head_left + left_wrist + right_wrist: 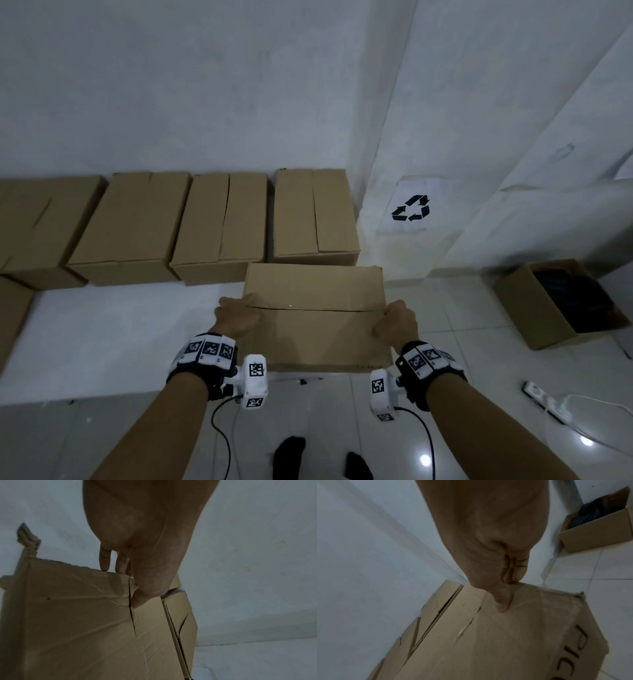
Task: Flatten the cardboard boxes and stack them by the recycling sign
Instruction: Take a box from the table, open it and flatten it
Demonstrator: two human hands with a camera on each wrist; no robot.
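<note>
Both hands' grip on cardboard box (pixel 315 318), fingers (pixel 104 559) hidden (underneath)

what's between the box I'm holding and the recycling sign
Only bare white floor tiles and wall separate the held brown cardboard box from the recycling sign, per the head view.

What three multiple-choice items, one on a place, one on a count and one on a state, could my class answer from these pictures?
1. Where is the recycling sign? A on the floor; B on the wall right of the row of boxes; C on a box.
2. How many hands grip the held box? A none; B one; C two.
3. The box with dark contents is: A open; B taped shut; C flattened.

Answers: 1 B, it hangs on the wall. 2 C, the left hand and right hand grip opposite edges. 3 A, its inside shows.
</note>
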